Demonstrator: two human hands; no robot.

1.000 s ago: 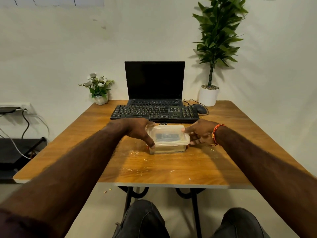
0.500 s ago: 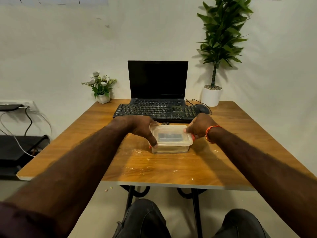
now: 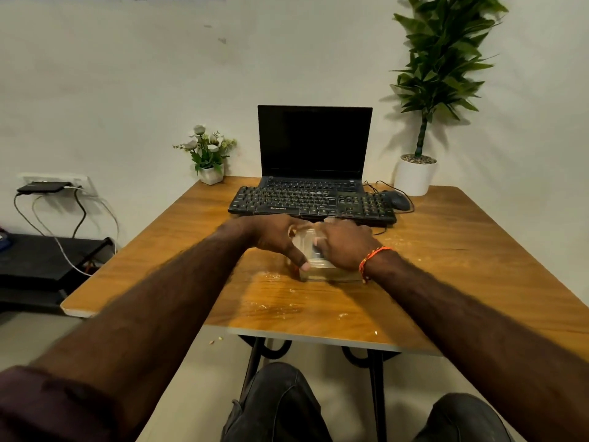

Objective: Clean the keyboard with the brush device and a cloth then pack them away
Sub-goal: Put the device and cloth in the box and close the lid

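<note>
At the centre of the frame the left hand (image 3: 276,238) curls around the left end of a clear plastic box (image 3: 310,260), its thumb running down the near left corner, so its fingers (image 3: 299,258) are grasping the box. The right hand (image 3: 345,242) lies over the box's lid from the right, covering most of it; its fingers (image 3: 320,241) bend down onto the lid, though motion blur hides whether they grip or only press. An orange thread band (image 3: 369,260) circles the right wrist. A dark shape shows through the lid, too blurred to identify. The box sits on the wooden counter (image 3: 462,250), just below the black keyboard (image 3: 310,202), which lies in front of an open laptop (image 3: 314,145) with a dark screen. A mouse (image 3: 396,199) rests just right of the keyboard. At the counter's far edge stand a small flower pot (image 3: 208,154) to the left and a tall green plant (image 3: 427,90) in a white pot at the upper right. Pale crumbs dot the counter near the box.
</note>
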